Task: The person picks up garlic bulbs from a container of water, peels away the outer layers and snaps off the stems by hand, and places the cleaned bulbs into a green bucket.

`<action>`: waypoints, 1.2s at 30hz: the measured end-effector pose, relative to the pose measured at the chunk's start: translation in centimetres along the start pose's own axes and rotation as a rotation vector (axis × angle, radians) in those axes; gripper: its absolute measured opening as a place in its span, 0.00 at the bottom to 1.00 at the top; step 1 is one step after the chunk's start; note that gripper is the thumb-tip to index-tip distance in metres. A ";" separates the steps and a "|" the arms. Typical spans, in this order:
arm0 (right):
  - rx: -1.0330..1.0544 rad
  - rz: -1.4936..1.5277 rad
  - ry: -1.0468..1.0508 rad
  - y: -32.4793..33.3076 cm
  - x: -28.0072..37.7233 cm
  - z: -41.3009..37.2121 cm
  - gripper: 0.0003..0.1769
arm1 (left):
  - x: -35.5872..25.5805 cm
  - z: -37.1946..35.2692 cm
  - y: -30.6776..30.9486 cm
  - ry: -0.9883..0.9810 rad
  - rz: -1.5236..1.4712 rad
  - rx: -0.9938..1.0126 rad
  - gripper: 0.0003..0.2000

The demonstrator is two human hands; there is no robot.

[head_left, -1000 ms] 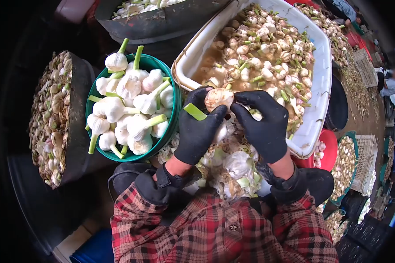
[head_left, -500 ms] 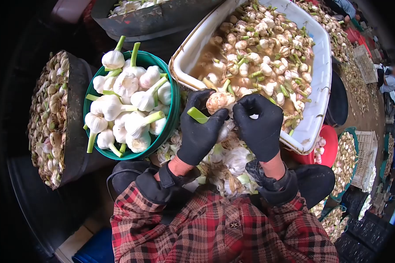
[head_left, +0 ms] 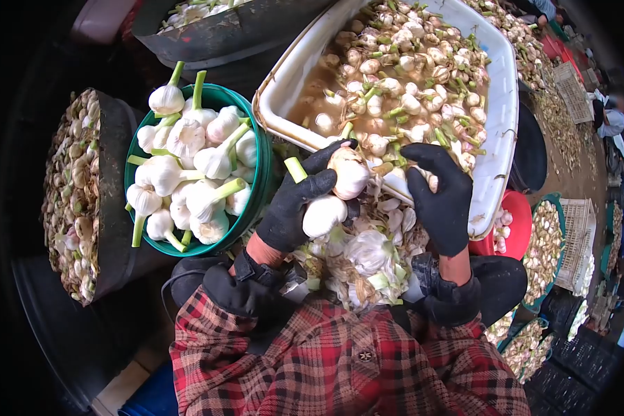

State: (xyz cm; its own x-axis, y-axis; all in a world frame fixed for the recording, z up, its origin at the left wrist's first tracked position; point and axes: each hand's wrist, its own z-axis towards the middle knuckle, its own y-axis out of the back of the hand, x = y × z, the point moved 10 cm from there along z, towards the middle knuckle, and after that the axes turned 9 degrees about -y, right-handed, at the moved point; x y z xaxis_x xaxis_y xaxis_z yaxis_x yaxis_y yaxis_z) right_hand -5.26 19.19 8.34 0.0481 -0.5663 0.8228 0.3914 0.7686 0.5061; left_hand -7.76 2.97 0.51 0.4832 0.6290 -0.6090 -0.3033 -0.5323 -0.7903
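My left hand (head_left: 295,204), in a black glove, is closed around garlic bulbs. One garlic bulb (head_left: 349,172) with brownish, pink-streaked skin sits at the fingertips. Below it a clean white garlic bulb (head_left: 324,215) rests against the thumb, and a cut green stem (head_left: 295,170) sticks out beside the hand. To the right, my gloved right hand (head_left: 440,194) has thumb and fingers apart, near the tub's front edge. A pale bulb shows between those fingers; it appears to lie beyond them. Beneath both hands is a pile of garlic skins and leaves (head_left: 367,260).
A green basin (head_left: 258,182) of white garlic stands left. Ahead, a white tub (head_left: 496,132) holds muddy water and unpeeled garlic. Farther left is a dark container (head_left: 118,187) of garlic. A red basin (head_left: 521,222), crates (head_left: 574,243) and a person (head_left: 613,121) are at right.
My right hand has moved right, away from the left, and its fingers have spread. The left hand has turned, bringing the white bulb into view below the brownish one.
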 end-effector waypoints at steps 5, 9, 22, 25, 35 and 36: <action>0.145 0.043 0.079 -2.4 2.8 -0.9 0.11 | -2.2 -0.6 -1.6 -0.648 1.064 0.373 0.27; 0.191 0.067 0.013 -2.8 1.6 -1.1 0.10 | 1.7 0.1 -0.1 0.057 0.235 0.057 0.29; 0.122 -0.174 0.244 -3.6 2.8 -3.3 0.11 | 2.3 0.6 0.4 0.034 0.558 0.139 0.20; 0.116 -0.131 0.233 -3.5 2.4 -3.3 0.10 | 2.2 0.5 0.3 -0.017 0.779 0.204 0.23; 0.182 0.085 0.016 -3.2 0.7 -2.8 0.09 | 2.0 0.1 0.4 0.089 0.417 0.051 0.29; 0.161 0.018 0.092 -3.2 1.6 -2.9 0.08 | 2.5 -0.1 0.3 0.123 0.353 0.041 0.29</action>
State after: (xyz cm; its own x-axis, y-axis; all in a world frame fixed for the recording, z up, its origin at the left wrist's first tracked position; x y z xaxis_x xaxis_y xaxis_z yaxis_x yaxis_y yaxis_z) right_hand -3.73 14.97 7.25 0.1409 -0.5712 0.8086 0.2384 0.8123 0.5323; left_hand -6.57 4.31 -1.21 0.4374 0.3363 -0.8340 -0.5001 -0.6798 -0.5365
